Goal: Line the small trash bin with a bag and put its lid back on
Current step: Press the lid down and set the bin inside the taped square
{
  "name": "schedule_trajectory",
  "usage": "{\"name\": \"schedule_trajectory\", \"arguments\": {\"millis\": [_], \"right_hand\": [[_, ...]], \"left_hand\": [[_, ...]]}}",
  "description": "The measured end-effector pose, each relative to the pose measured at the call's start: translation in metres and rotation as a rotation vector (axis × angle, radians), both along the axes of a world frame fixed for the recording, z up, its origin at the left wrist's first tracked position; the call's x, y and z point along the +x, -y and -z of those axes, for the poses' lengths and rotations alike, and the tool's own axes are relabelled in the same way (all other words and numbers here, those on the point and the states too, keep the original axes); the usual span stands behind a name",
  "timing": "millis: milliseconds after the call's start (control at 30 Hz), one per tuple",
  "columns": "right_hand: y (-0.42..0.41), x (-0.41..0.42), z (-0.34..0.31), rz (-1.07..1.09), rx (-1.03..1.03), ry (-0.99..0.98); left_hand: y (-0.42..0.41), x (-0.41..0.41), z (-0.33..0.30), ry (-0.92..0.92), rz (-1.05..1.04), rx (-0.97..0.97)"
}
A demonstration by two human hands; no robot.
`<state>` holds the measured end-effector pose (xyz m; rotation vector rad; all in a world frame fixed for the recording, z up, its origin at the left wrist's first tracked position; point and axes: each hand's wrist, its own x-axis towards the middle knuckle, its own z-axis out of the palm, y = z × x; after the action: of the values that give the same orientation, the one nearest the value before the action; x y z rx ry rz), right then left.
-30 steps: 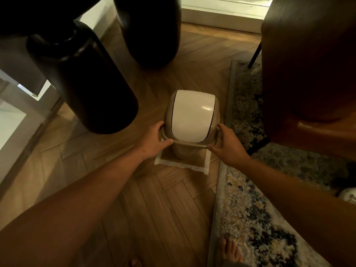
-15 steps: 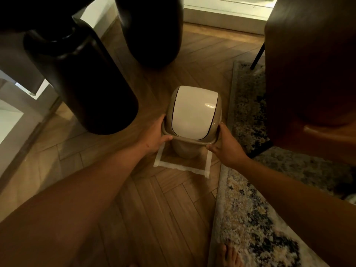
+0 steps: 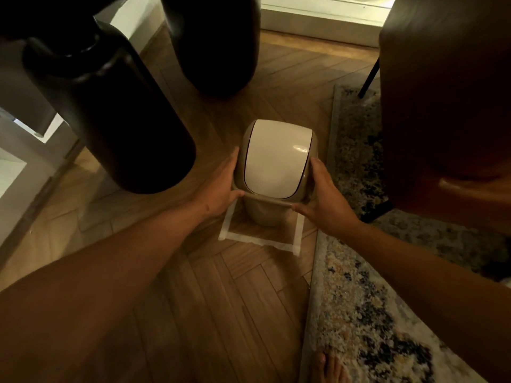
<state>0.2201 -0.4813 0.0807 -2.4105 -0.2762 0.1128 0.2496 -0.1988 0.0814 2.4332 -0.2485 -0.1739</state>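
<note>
A small beige trash bin (image 3: 264,215) stands on the wooden floor inside a square of white tape (image 3: 297,233). Its lid (image 3: 273,161), a beige frame with a white swing flap, sits on top of the bin. My left hand (image 3: 221,189) grips the lid's left side with the thumb at the front edge. My right hand (image 3: 322,199) grips the lid's right side the same way. No bag shows at the rim; the bin's inside is hidden by the lid.
Two large dark cylindrical objects (image 3: 110,111) (image 3: 215,42) stand left and behind the bin. A patterned rug (image 3: 365,299) lies to the right, with a brown chair (image 3: 448,106) over it. My bare toes (image 3: 329,367) show at the bottom edge.
Both hands have slid forward along the lid's sides and hold it more fully. The view has shifted slightly; the bin stays inside the tape square.
</note>
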Motion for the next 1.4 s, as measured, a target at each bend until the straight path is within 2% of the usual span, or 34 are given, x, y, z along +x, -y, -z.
{"name": "schedule_trajectory", "arguments": {"millis": [1033,1267,1400], "right_hand": [[0.002,0.003,0.003,0.015,-0.171,0.019],[0.007,0.007,-0.001,0.0,-0.186,0.052],[0.009,0.006,0.002,-0.004,-0.156,-0.004]], "left_hand": [[-0.006,0.009,0.009,0.007,0.004,-0.046],[-0.01,0.011,0.007,0.032,0.044,0.015],[-0.011,0.013,0.007,0.043,0.066,0.031]]}}
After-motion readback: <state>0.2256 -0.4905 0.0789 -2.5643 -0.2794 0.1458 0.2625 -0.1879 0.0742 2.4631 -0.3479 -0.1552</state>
